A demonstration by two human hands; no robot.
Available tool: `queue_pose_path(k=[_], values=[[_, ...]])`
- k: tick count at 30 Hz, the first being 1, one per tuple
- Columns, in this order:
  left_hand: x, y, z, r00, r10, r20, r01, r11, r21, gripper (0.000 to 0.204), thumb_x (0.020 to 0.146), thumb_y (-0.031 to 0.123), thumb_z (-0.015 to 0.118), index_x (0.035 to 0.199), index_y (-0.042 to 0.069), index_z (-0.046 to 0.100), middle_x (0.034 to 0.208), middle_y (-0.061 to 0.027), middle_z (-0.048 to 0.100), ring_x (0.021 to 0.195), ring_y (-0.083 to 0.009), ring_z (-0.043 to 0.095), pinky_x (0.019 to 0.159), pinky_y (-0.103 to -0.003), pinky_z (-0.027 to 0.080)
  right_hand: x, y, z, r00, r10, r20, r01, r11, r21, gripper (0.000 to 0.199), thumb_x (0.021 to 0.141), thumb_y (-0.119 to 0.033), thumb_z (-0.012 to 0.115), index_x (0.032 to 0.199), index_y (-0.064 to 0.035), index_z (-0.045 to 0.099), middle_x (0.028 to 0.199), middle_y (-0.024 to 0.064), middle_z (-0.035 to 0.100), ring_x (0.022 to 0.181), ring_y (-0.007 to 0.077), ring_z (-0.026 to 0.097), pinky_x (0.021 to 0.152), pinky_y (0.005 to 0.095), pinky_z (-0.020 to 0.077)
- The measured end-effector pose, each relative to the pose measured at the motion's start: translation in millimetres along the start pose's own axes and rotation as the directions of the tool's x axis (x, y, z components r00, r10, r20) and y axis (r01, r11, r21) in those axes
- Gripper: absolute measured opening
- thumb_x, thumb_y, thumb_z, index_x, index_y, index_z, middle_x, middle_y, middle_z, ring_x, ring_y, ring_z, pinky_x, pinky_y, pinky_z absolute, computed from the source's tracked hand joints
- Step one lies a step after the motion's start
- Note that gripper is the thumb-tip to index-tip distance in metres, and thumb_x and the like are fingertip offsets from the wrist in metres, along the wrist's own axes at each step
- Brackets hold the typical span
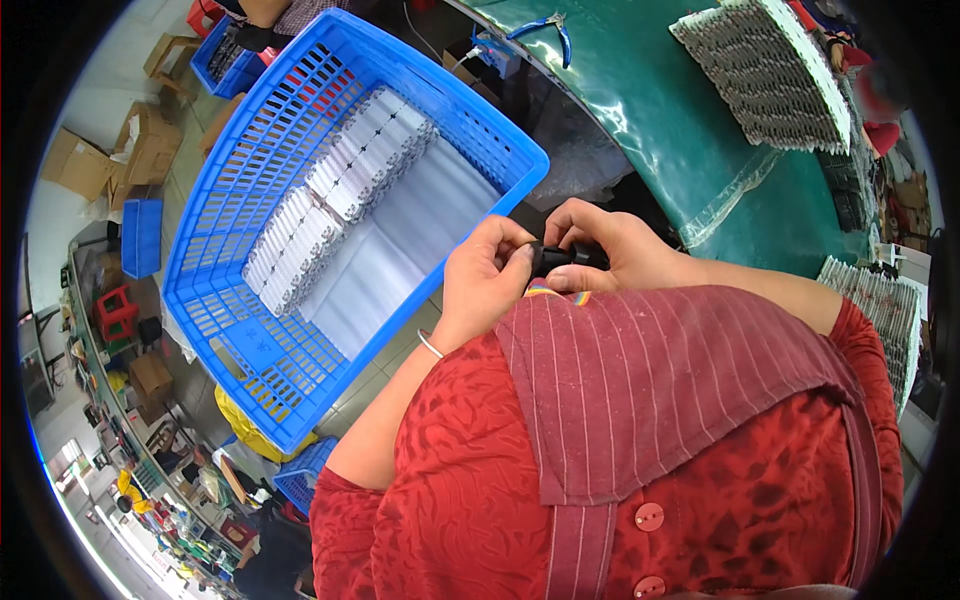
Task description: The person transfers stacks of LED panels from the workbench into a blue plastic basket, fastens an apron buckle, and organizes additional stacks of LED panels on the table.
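Close in front of my chest, both hands pinch a small black piece (558, 260), roughly cylindrical with wider ends. My left hand (484, 278) is closed, its thumb and fingertips on the piece's left end. Bent fingers of my right hand (622, 245) grip its right end. Parts of the piece are hidden by the fingers, so its exact kind is unclear. Just beyond my left hand stands a blue plastic crate (258, 345). Rows of silvery ridged parts (370, 155) lie inside it, beside a translucent plastic sheet (365, 275).
A green-topped table (640, 100) extends ahead and to the right, bearing blue-handled pliers (565, 42) and a stack of ridged metal parts (765, 85). Another such stack (880, 310) stands at my right elbow. Cardboard boxes (145, 150) and a red stool (117, 313) are off left.
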State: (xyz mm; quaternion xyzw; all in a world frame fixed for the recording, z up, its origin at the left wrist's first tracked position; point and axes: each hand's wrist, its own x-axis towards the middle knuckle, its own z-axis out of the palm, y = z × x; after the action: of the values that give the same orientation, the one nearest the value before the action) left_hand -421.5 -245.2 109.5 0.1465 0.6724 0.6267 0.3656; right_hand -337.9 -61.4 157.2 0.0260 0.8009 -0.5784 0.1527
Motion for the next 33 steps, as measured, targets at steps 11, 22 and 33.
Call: queue_pose_path(k=[11,22,33], values=[[0,-4,1,1.0,-0.017,0.005,0.017,0.985,-0.171,0.006,0.083,0.003,0.061,0.085,0.005,0.056,0.071,0.0035,0.055,0.064,-0.0036,0.049,0.058,-0.021,0.041,13,7,9,0.967,0.253,0.042,-0.256,0.945,0.205,0.032,0.085,-0.031,0.071,0.088,-0.0061,0.052,0.076,0.0034,0.06,0.071,0.0082,0.056,0.064,0.0253,0.0453],[-6,-2,7,0.978,0.114,-0.174,-0.118,0.993,-0.012,0.007,0.079,0.004,0.063,0.078,0.005,0.056,0.068,0.0032,0.054,0.059,-0.0041,0.047,0.054,-0.022,0.04,19,-19,2,0.941,0.246,0.232,-0.259,0.966,0.025,0.027,0.089,-0.021,0.058,0.106,0.0006,0.058,0.087,0.0074,0.068,0.085,0.0136,0.064,0.077,0.0293,0.0501],[-13,6,-15,0.992,-0.096,0.077,0.105,0.987,-0.123,0.006,0.085,0.006,0.064,0.086,0.003,0.058,0.082,0.0,0.059,0.071,-0.0042,0.052,0.064,-0.022,0.043,19,8,7,0.948,0.286,0.143,-0.297,0.953,0.059,0.025,0.083,-0.019,0.058,0.099,0.0002,0.058,0.083,0.0113,0.065,0.078,0.0166,0.061,0.071,0.0313,0.0485]])
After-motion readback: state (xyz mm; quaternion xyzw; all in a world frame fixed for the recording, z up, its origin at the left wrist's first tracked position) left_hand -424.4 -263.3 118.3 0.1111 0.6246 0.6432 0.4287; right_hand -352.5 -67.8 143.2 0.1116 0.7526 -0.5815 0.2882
